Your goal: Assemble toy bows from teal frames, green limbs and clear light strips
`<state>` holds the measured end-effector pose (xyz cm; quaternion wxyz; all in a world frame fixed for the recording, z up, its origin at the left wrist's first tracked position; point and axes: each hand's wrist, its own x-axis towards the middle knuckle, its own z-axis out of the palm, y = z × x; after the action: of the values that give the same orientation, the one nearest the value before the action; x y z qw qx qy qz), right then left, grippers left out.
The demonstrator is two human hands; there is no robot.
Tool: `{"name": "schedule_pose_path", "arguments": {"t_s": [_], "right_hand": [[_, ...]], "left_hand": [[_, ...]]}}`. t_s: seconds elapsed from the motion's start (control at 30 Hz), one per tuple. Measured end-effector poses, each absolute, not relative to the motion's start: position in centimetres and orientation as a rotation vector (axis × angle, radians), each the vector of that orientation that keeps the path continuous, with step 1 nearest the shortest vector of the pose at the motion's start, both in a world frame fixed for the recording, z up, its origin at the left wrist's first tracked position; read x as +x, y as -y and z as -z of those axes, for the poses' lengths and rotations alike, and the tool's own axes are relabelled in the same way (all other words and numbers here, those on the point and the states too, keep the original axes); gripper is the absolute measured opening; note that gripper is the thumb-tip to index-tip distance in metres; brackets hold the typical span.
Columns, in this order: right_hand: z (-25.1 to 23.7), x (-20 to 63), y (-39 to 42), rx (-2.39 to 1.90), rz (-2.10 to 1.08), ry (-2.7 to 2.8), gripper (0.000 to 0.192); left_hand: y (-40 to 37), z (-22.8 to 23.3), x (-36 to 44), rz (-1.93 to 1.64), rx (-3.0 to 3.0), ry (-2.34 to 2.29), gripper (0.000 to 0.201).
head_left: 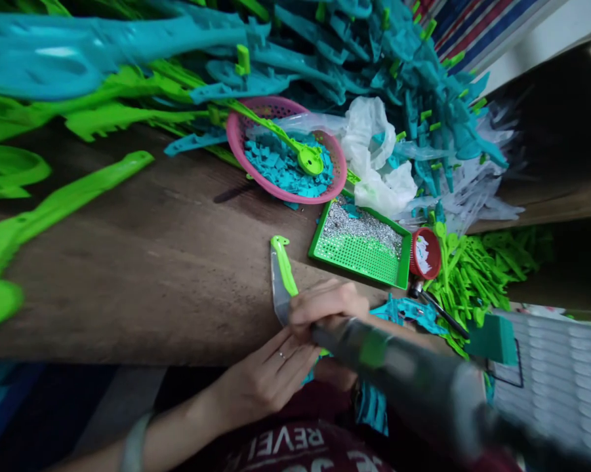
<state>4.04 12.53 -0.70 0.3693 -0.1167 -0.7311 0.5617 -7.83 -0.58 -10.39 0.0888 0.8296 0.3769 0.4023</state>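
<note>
A dark wooden table (pixel 142 262) fills the view, with heaps of teal and green plastic parts (pixel 374 59) banked along its far edge from 10 to 2 o'clock. A blurred dark tool (pixel 398 367) crosses in front of my right hand (pixel 329 308) and hides most of the fingers; what kind of tool it is I cannot make out. The green-handled knife (pixel 281 278) stands at 12 o'clock from my left hand (pixel 265 380), its blade pointing toward me. My right hand is closed around the knife's lower end. My left hand lies half open, fingers extended and touching the right hand from below. A pink basket (pixel 236 141) and a green tray (pixel 359 252) sit beyond.
</note>
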Motion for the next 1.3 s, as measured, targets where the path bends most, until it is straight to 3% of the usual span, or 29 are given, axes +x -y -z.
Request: {"name": "schedule_pose_path", "arguments": {"t_s": [0.1, 0.23, 0.6, 0.9, 1.3], "right_hand": [[-1.2, 4.7, -14.9, -0.516, -1.212, 1.666, 0.033], [0.2, 4.9, -18.5, -0.843, -0.937, 1.388, 0.04], [3.0, 5.4, -19.2, -0.832, -1.049, 1.391, 0.039], [-1.1, 1.9, -17.9, -0.564, -1.037, 1.34, 0.024], [4.6, -3.1, -18.8, -0.805, -1.226, 1.553, 0.042]], "left_hand": [[-0.2, 9.2, -8.1, -1.197, 2.729, -1.112, 0.039], [-0.8, 8.4, -8.4, -1.171, 2.797, -1.132, 0.042], [-0.7, 8.3, -8.6, -1.127, 2.799, -1.104, 0.04], [-0.3, 8.1, -8.7, -1.113, 2.88, -1.077, 0.041], [-0.8, 7.7, -8.8, -1.169, 2.94, -1.063, 0.038]]}}
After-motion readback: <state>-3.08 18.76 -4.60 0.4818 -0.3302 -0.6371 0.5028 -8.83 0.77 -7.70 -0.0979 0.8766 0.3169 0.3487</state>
